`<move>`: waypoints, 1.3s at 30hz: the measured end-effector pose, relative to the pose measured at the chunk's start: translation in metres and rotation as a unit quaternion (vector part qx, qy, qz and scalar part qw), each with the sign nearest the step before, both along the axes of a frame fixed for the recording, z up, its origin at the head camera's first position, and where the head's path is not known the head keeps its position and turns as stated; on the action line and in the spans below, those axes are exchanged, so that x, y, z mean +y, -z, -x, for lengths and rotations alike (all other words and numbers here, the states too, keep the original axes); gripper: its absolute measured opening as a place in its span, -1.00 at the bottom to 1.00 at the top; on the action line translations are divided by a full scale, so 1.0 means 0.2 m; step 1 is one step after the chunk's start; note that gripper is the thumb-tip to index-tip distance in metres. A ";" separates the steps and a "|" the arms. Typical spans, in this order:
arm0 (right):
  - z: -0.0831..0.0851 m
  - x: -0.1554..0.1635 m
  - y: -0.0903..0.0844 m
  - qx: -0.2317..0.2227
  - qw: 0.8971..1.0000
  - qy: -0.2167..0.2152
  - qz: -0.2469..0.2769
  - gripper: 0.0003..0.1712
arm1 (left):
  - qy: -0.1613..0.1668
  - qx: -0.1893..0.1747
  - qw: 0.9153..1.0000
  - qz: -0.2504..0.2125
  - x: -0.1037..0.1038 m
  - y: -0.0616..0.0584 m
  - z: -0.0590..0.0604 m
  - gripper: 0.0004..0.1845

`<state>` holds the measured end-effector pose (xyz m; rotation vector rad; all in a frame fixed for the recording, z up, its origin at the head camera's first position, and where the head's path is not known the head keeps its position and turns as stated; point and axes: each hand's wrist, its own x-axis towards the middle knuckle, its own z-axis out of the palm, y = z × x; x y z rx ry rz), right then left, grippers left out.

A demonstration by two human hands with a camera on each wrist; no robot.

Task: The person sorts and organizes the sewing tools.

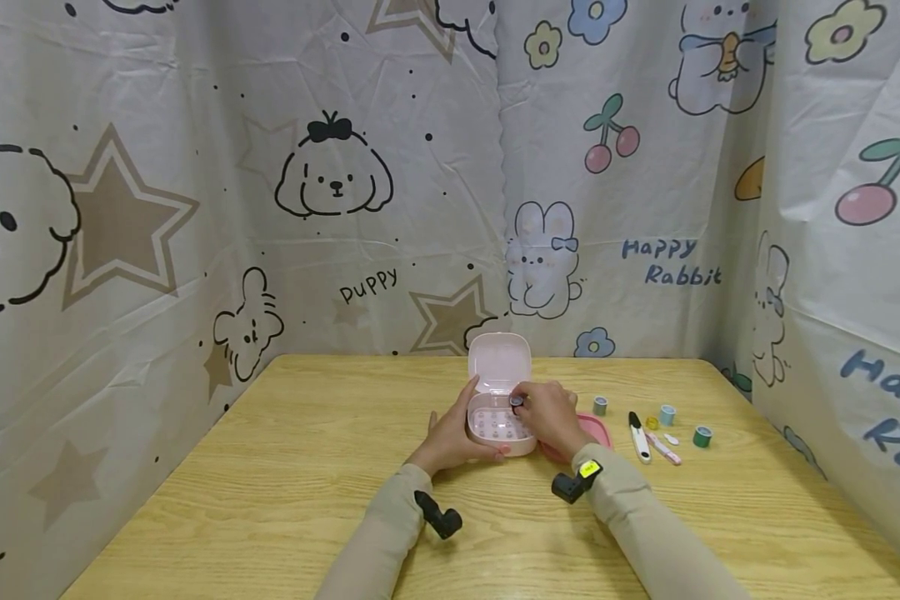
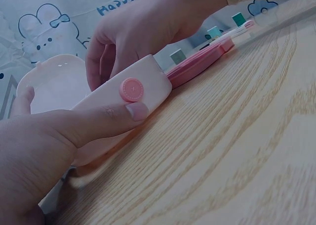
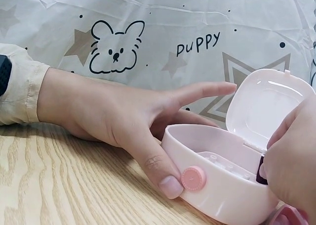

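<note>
A pale pink sewing box [image 1: 520, 450] sits on the wooden table, its lid [image 1: 500, 362] raised at the back. My left hand [image 1: 450, 435] grips the box at its left side; in the right wrist view the thumb lies on the front wall beside a round pink button [image 3: 193, 178]. Rows of small pegs [image 3: 224, 164] show inside. From the right, my right hand [image 1: 555, 414] reaches over the rim and pinches a dark thread spool [image 3: 261, 170] inside the box, near the right wall. Its fingers hide part of the spool.
Right of the box lies a darker pink tray-like piece [image 1: 598, 428], partly under the right arm. Farther right are a grey spool [image 1: 600, 407], a black-and-white tool [image 1: 640, 438], a yellow ring-like item [image 1: 652, 422], a light blue spool [image 1: 667, 415], a pink-and-white strip [image 1: 664, 449] and a green spool [image 1: 702, 437].
</note>
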<state>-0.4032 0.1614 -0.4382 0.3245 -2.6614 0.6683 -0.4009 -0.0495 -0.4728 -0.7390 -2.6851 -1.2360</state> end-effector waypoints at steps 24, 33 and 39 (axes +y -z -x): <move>-0.01 -0.02 -0.03 0.008 0.998 0.009 -0.055 -0.83 | 0.003 0.005 1.000 -0.005 0.00 0.00 0.00 0.47; -0.01 -0.02 -0.03 0.013 0.998 0.010 -0.063 -0.84 | 0.007 0.004 1.000 -0.006 0.00 -0.01 -0.01 0.47; -0.01 -0.03 -0.03 0.019 0.996 0.015 -0.081 -0.86 | 0.008 -0.001 1.000 -0.007 0.00 -0.01 0.00 0.48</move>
